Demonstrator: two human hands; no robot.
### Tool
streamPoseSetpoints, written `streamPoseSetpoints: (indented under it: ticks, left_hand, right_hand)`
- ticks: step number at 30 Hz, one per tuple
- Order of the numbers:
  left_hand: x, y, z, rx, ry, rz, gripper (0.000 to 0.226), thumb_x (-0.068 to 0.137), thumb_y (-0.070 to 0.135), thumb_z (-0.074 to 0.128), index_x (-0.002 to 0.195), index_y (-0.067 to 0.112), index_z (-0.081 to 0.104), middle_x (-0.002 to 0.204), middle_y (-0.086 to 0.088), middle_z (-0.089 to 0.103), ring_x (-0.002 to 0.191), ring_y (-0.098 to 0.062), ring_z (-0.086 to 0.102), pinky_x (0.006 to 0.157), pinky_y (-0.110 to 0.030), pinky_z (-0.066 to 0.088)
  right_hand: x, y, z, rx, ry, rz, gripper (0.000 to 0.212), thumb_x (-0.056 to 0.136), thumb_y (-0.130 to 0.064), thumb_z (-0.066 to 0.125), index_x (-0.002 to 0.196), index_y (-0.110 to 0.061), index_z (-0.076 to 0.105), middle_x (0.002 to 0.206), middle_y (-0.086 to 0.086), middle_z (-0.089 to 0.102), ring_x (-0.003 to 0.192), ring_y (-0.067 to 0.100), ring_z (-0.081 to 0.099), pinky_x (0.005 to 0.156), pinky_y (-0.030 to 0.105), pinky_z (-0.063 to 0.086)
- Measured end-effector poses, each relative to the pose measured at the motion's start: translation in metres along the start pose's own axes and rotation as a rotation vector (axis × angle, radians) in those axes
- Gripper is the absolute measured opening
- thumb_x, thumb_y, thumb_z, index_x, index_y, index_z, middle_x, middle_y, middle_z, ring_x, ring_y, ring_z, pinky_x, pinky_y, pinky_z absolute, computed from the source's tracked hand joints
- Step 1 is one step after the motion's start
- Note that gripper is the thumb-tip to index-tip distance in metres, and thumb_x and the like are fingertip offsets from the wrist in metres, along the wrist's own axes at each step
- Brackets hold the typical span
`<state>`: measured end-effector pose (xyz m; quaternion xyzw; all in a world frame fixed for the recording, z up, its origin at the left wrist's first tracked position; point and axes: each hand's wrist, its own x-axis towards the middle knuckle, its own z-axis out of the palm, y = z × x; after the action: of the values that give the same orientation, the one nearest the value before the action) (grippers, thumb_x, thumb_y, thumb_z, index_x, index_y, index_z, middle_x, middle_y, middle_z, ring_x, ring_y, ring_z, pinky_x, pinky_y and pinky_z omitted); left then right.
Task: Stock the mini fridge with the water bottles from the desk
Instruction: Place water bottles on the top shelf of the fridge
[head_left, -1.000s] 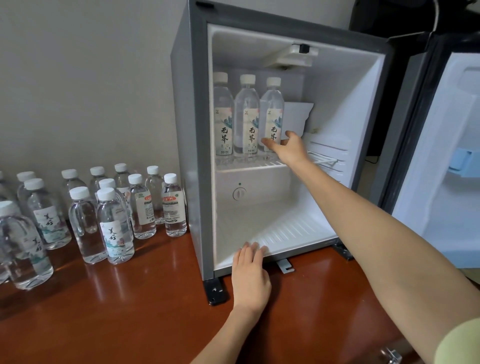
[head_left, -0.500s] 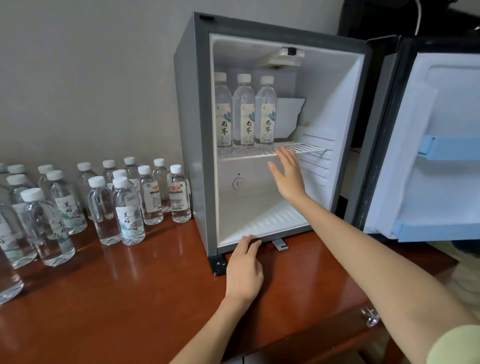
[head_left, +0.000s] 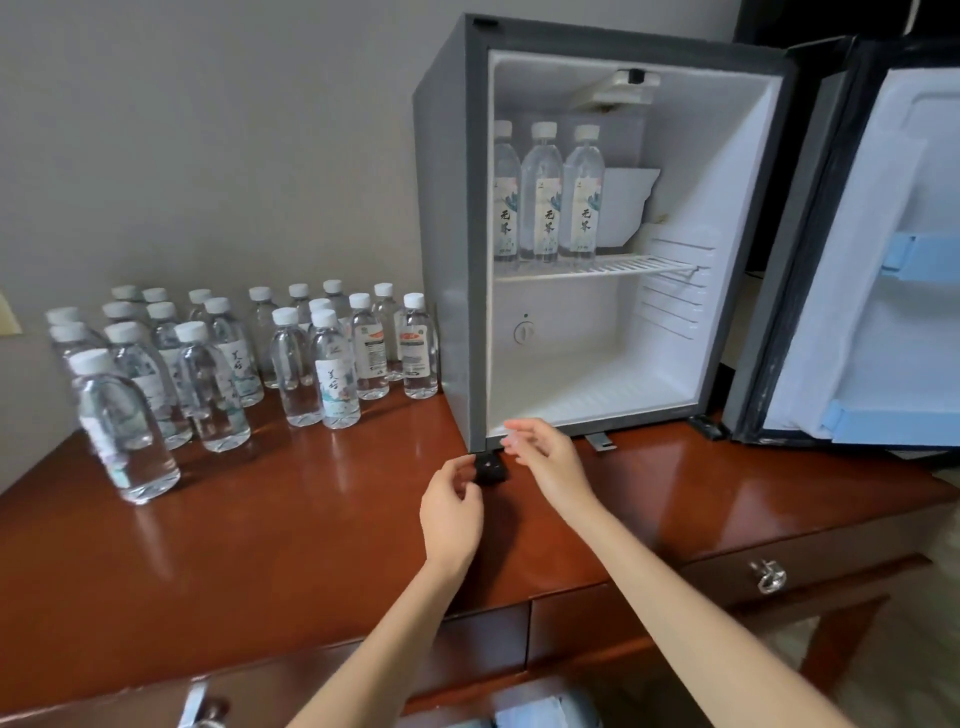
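Note:
The grey mini fridge (head_left: 449, 208) stands open on the reddish wooden desk (head_left: 260, 545). Three water bottles (head_left: 543, 192) stand upright in a row on its white wire shelf (head_left: 644, 265); the lower compartment holds nothing. Several clear water bottles (head_left: 332, 358) with white caps stand grouped on the desk left of the fridge. My left hand (head_left: 451, 512) hovers over the desk in front of the fridge's lower left corner, fingers loosely curled, holding nothing. My right hand (head_left: 545, 457) is just beside it at the fridge's front lip, fingers relaxed and empty.
The fridge door (head_left: 883, 260) hangs wide open to the right, with blue door racks. The grey wall runs behind the bottles. Desk drawers with metal pulls (head_left: 769, 576) lie along the front edge below my arms.
My right hand has pulled back out of the fridge, from the shelf down to the front lip. My left hand has lifted off the fridge's edge. The view has shifted back and left.

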<state>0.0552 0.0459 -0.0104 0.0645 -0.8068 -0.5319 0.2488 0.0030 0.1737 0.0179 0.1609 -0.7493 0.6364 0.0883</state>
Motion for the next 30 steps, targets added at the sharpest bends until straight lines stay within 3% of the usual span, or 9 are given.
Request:
streamPoseSetpoints:
  ticks: [3, 8, 11, 14, 20, 24, 27, 30]
  left_hand:
    - [0.001, -0.007, -0.022, -0.029, 0.045, -0.047, 0.038, 0.086, -0.004, 0.05, 0.116, 0.016, 0.064, 0.105, 0.003, 0.068, 0.095, -0.012, 0.061, 0.084, -0.021, 0.044]
    - [0.007, -0.024, -0.059, -0.093, 0.128, -0.107, 0.039, 0.087, -0.005, 0.048, 0.117, 0.014, 0.063, 0.104, 0.002, 0.069, 0.096, -0.009, 0.062, 0.083, -0.014, 0.045]
    - [0.017, -0.036, -0.083, -0.083, 0.189, -0.119, 0.039, 0.087, -0.005, 0.047, 0.117, 0.014, 0.064, 0.11, 0.001, 0.068, 0.101, -0.013, 0.062, 0.094, -0.029, 0.048]
    - [0.03, -0.048, -0.105, -0.073, 0.258, -0.14, 0.039, 0.087, -0.006, 0.046, 0.116, 0.013, 0.064, 0.111, -0.001, 0.068, 0.101, -0.015, 0.062, 0.095, -0.033, 0.047]
    - [0.059, -0.064, -0.111, -0.045, 0.271, -0.145, 0.04, 0.085, -0.005, 0.047, 0.115, 0.015, 0.064, 0.106, 0.002, 0.069, 0.098, -0.012, 0.063, 0.093, -0.033, 0.05]
    - [0.084, -0.069, -0.097, -0.075, 0.17, -0.123, 0.053, 0.081, -0.013, 0.039, 0.117, 0.017, 0.063, 0.108, 0.001, 0.068, 0.097, -0.012, 0.063, 0.094, -0.033, 0.05]
    - [0.104, -0.076, -0.087, -0.129, 0.1, -0.103, 0.059, 0.081, -0.015, 0.034, 0.124, 0.017, 0.06, 0.115, 0.0, 0.066, 0.105, -0.012, 0.062, 0.1, -0.036, 0.048]
    - [0.127, -0.081, -0.077, -0.172, 0.045, -0.067, 0.06, 0.085, -0.015, 0.033, 0.133, 0.015, 0.054, 0.127, -0.001, 0.062, 0.115, -0.013, 0.059, 0.104, -0.037, 0.046]
  right_hand:
    - [-0.013, 0.001, 0.029, 0.066, -0.094, 0.03, 0.019, 0.094, -0.004, 0.055, 0.099, -0.018, 0.066, 0.091, 0.01, 0.069, 0.076, 0.01, 0.066, 0.071, 0.017, 0.05]
    - [-0.021, 0.0, 0.077, 0.046, -0.251, 0.062, 0.015, 0.096, -0.003, 0.054, 0.1, -0.004, 0.068, 0.084, 0.001, 0.068, 0.072, 0.007, 0.063, 0.067, 0.012, 0.047]
    - [-0.014, -0.002, 0.098, 0.062, -0.249, 0.078, 0.017, 0.096, -0.002, 0.053, 0.102, 0.0, 0.068, 0.083, 0.002, 0.068, 0.07, 0.007, 0.062, 0.064, 0.01, 0.046]
    - [-0.005, 0.0, 0.111, 0.066, -0.243, 0.1, 0.015, 0.095, -0.005, 0.056, 0.1, -0.004, 0.069, 0.081, 0.0, 0.069, 0.07, 0.008, 0.062, 0.064, 0.01, 0.046]
    - [0.021, 0.012, 0.131, 0.006, -0.146, 0.094, 0.013, 0.091, -0.017, 0.065, 0.103, -0.021, 0.068, 0.093, -0.002, 0.068, 0.087, 0.009, 0.063, 0.077, 0.013, 0.049]
    - [0.048, 0.022, 0.146, -0.071, -0.001, 0.096, 0.035, 0.089, -0.025, 0.068, 0.122, -0.023, 0.058, 0.109, -0.008, 0.062, 0.099, 0.007, 0.059, 0.085, 0.018, 0.045]
    - [0.068, 0.031, 0.156, -0.088, 0.021, 0.114, 0.051, 0.092, -0.036, 0.061, 0.139, -0.025, 0.044, 0.127, -0.009, 0.052, 0.109, 0.007, 0.052, 0.092, 0.022, 0.039]
    - [0.086, 0.035, 0.164, -0.001, 0.074, 0.131, 0.053, 0.097, -0.041, 0.05, 0.146, -0.025, 0.037, 0.143, -0.005, 0.046, 0.128, 0.011, 0.046, 0.109, 0.034, 0.038]
